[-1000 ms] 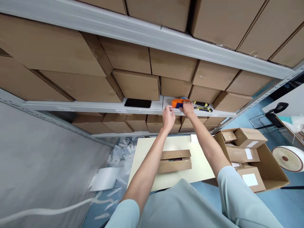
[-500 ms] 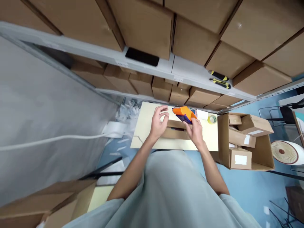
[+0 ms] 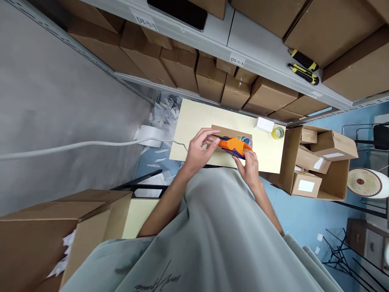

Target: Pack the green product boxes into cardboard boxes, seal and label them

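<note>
An orange and dark-blue packet (image 3: pixel 235 145), its exact kind unclear, is held up over the pale table. My right hand (image 3: pixel 249 168) is closed around its right end, thumb below. At its left end my left hand (image 3: pixel 200 151) pinches a dark edge between thumb and fingers. Under and behind the packet lies a brown cardboard box (image 3: pixel 226 130), partly hidden by my hands. A round, colourful patterned item (image 3: pixel 245 140) shows just behind the packet.
On the pale table (image 3: pixel 194 117) are a small white box (image 3: pixel 264 124) and a yellow-green tape roll (image 3: pixel 278 132). A large carton (image 3: pixel 284 160) of smaller boxes stands right. Box cutters (image 3: pixel 304 73) and a black phone-like slab (image 3: pixel 182 12) lie on the shelf above. A white cable (image 3: pixel 100 143) runs left.
My left hand has moved right and closed on the packet's left end; before, it was apart from it. The view has tilted down, and the right hand keeps its hold.
</note>
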Demonstrator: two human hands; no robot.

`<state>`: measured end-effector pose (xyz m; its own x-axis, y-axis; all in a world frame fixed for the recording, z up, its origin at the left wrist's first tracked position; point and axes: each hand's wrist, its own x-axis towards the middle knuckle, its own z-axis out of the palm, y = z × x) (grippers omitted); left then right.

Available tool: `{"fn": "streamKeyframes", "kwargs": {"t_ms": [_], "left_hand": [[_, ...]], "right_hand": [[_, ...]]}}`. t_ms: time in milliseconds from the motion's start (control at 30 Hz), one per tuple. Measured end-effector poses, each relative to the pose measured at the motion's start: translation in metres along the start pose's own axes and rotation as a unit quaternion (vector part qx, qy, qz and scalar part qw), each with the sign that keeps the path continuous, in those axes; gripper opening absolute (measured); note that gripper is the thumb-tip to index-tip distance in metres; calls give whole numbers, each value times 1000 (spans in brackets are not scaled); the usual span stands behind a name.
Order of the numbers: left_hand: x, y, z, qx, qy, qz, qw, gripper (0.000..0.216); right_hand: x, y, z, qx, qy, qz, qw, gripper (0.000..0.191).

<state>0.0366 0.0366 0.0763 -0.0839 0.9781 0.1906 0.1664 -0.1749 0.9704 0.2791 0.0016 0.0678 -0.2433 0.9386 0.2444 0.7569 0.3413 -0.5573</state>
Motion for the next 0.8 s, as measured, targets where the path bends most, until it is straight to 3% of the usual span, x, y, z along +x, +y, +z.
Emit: {"fn": "streamKeyframes", "kwargs": {"t_ms": [167, 400, 600, 800], "left_hand": [[1, 12, -13, 52, 8, 35, 998, 32], [8, 21, -31, 107, -37, 70, 991, 29], [9, 18, -35, 143, -65, 101, 982, 25], [11, 8, -35, 146, -42, 83, 985, 24]], "right_hand": [[2, 2, -4, 22, -31, -4, 999, 31], [10, 5, -7, 10, -48, -43, 998, 29], [16, 8, -8, 22, -66, -62, 996, 28], [21, 12, -5, 30, -97, -63, 993, 34]]}}
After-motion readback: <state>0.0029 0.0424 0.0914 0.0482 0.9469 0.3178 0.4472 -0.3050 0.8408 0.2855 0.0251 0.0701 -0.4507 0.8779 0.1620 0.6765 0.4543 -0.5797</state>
